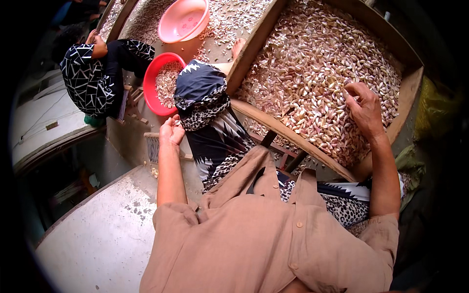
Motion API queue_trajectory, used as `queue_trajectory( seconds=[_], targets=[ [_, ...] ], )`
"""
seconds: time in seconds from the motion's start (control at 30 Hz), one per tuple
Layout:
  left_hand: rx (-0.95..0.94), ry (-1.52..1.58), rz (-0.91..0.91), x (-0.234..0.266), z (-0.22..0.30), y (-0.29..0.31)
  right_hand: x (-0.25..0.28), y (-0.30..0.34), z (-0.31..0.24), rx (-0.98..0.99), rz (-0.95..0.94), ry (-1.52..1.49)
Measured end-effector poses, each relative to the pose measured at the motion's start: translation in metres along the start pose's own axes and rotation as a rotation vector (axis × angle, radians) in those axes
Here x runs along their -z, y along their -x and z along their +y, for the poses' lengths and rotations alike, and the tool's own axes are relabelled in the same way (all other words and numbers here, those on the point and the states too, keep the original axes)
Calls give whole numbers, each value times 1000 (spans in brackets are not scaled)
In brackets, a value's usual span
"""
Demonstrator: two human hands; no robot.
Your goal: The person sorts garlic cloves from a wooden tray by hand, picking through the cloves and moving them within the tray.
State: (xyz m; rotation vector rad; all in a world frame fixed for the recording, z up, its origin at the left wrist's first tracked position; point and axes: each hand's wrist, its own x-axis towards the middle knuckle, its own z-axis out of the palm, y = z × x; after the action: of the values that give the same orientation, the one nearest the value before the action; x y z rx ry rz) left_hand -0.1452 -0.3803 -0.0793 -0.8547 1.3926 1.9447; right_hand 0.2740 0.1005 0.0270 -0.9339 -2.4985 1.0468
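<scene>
Loose garlic cloves (312, 73) fill a large wooden tray (288, 133) on my right. My right hand (364, 107) is low over them, its fingers bent toward the thumb; whether a clove sits between the fingertips is hidden. To the left, my left hand (172, 132) is closed, palm up, beside my knee, with a small pale garlic clove (177, 122) showing at its fingers. Just beyond that hand stands a red basin (151, 93), partly filled with cloves.
A pink basin (183, 20) stands past the red one, among cloves scattered on the floor. At the far left another person (93, 78) sits in a black-and-white patterned top. A pale curved surface (102, 234) lies at lower left, a yellow bag (434, 110) at far right.
</scene>
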Motion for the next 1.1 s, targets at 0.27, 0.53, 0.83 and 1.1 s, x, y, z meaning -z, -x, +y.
queue_trajectory(
  seconds=[0.27, 0.53, 0.83, 1.1],
  targets=[
    [-14, -96, -6, -4, 17, -28, 1, 3, -5, 74, -33, 37],
    [-527, -311, 120, -107, 137, 14, 9, -1, -6, 70, 52, 17],
    [-859, -1171, -940, -290, -84, 184, 23, -3, 0, 22, 133, 11],
    [-986, -2068, -665, -318, -168, 117, 36, -3, -5, 32, 120, 9]
  ],
)
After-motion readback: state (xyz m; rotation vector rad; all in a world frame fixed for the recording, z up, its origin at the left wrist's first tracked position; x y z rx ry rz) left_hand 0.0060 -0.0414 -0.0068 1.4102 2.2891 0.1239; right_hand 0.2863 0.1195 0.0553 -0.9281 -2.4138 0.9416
